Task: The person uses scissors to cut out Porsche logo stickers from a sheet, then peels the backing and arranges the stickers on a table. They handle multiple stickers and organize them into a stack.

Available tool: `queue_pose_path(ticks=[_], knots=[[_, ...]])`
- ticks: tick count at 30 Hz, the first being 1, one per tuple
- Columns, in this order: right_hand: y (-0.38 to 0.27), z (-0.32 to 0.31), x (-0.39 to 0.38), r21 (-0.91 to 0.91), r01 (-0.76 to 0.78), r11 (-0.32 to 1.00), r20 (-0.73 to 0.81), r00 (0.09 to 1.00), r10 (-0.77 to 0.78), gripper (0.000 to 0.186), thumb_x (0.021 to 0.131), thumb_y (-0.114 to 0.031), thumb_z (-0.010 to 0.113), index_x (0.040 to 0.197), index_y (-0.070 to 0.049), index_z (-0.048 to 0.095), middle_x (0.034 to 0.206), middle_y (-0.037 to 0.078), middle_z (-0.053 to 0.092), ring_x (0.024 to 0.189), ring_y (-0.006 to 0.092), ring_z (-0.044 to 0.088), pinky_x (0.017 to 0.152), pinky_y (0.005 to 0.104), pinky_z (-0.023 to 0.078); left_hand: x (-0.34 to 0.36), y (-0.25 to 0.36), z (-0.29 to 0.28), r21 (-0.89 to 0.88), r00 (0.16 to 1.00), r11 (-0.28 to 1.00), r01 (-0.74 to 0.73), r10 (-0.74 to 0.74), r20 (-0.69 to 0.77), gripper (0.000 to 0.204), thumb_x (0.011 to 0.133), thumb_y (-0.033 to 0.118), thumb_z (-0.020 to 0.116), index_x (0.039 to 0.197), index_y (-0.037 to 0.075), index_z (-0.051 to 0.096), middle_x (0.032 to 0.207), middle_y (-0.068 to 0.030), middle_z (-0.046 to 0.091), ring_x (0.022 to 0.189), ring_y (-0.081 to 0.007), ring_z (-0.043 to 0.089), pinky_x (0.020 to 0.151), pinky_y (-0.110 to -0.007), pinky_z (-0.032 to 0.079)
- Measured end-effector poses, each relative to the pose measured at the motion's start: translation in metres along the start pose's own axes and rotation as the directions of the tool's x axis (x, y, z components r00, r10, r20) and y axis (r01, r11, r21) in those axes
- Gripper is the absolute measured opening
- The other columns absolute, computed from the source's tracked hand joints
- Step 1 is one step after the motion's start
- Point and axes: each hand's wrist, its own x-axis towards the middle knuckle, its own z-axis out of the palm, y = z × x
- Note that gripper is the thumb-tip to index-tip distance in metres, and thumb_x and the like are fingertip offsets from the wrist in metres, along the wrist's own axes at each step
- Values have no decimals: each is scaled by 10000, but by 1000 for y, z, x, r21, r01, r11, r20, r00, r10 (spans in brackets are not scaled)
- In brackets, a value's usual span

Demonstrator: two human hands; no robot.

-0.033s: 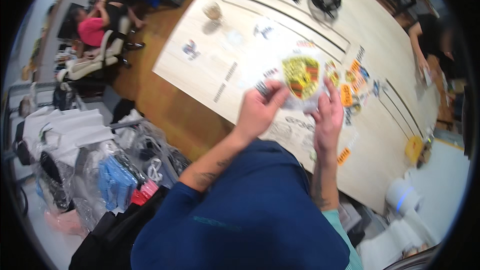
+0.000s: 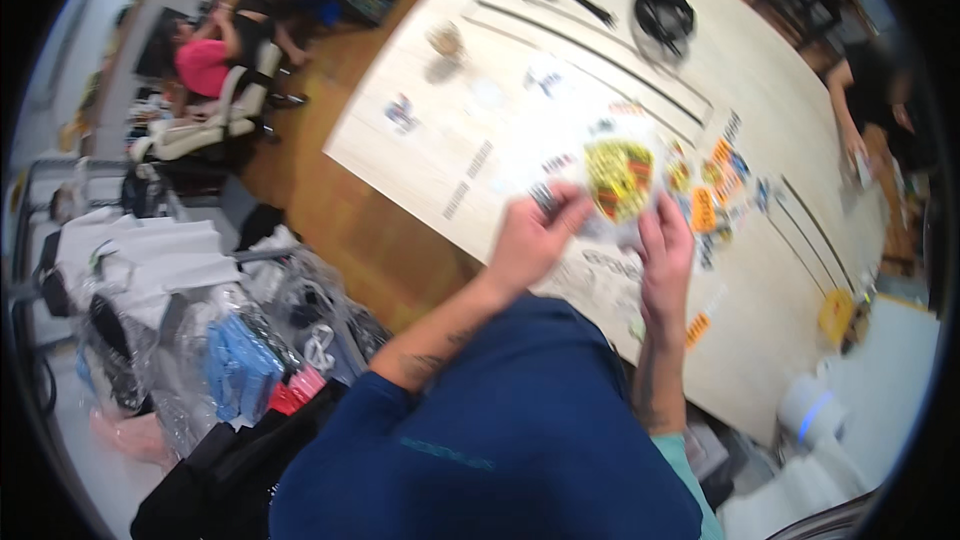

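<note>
Over a pale wooden table, I hold a clear film sheet with a yellow, red and green printed design. The thumb and fingers of my left hand pinch its left lower edge, and a dark patterned ring or band shows at the fingers. My right hand grips the right edge, fingers pointing up. Beside the sheet on the table lie a small yellow printed sticker and orange lettered stickers. Black lettering on film shows just below the sheet.
A cup-like container and black caps or straps in clear bags stand farther back. At left, plastic-wrapped folded clothes fill a cart. A person in pink sits far left; another person's arm rests at the table's right edge.
The whole view has shifted slightly, so the table and surroundings appear a little lower and farther right. Both hands keep their hold on the film sheet.
</note>
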Motion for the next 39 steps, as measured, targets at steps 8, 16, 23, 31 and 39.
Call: queue_pose_path(ticks=[8,16,23,31,39], knots=[[-12,8,-15,-108,113,988,79,991,-104,202,1017,-121,578,1179,0,576,990,32,671,842,59,594,721,220,473,-21,15,8,5,994,999,33,-33,100,240,1016,141,611,1167,-37,667,962,-25,711,861,-51,630,769,-230,523],[-26,12,-23,-83,128,988,123,986,-117,191,1028,-148,568,1165,-16,568,834,-20,627,621,11,496,522,184,396,-20,35,11,101,990,984,-144,144,15,181,1006,132,623,993,-33,698,778,25,632,714,-24,517,623,-219,437],[-23,15,-29,1,69,998,186,980,-68,216,1045,-206,557,1053,-5,635,785,-19,617,578,17,502,487,182,424,-41,47,11,161,971,977,-138,165,-173,215,1008,147,625,982,-54,696,779,-6,639,701,-38,518,622,-244,445],[-20,30,-34,-38,88,995,286,955,-74,245,1072,-190,491,1024,8,627,722,4,605,528,28,484,463,194,390,-55,48,2,242,937,944,-225,277,-212,253,1041,160,560,949,-49,671,785,-12,616,736,-52,530,646,-247,450],[-18,40,-26,-49,14,999,295,955,1,257,1080,-218,466,999,-8,589,698,6,579,487,40,476,431,192,386,-49,50,-19,116,987,987,-108,120,-105,204,1045,137,521,1072,-26,641,909,-12,641,829,-44,546,745,-233,473]])
